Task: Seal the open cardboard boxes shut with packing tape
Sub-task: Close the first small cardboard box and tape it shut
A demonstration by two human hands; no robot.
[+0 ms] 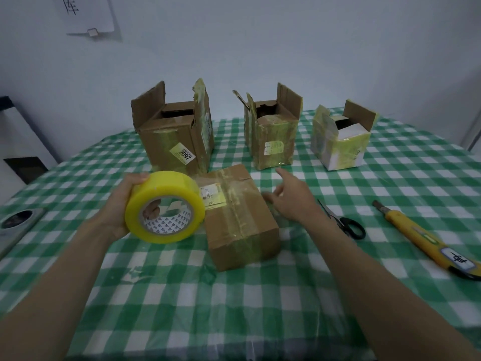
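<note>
On green-and-white checked worktop (234,308), near edge: two bare forearms reaching in from below. Left hand (118,204) raised above worktop, fingers curled round big roll of yellow packing tape (165,207), thumb on outer rim, fingertips visible through white printed core. Right hand (291,198) hovering just right of closed box, fingers loosely spread and pointing forward, gripping nothing; contact with box side unclear.

Centre, between hands: small brown cardboard box with flaps down and yellowish tape across top seam (239,217), label on top, lying flat.

Right of that: black-handled scissors (343,221) partly under right wrist; farther right, yellow utility knife with white label (426,238), well apart from boxes. Far left edge: grey round-lensed device (18,225), partly cut off.

Back row, all with flaps up: large brown open carton marked 2097 (174,134) at left, touching or just behind closed box; medium brown open carton wrapped in old yellow tape (273,134) in middle; small white open carton with yellow tape (341,142) at right.

Beyond worktop: white wall with paper sheet (88,14) pinned high left.
</note>
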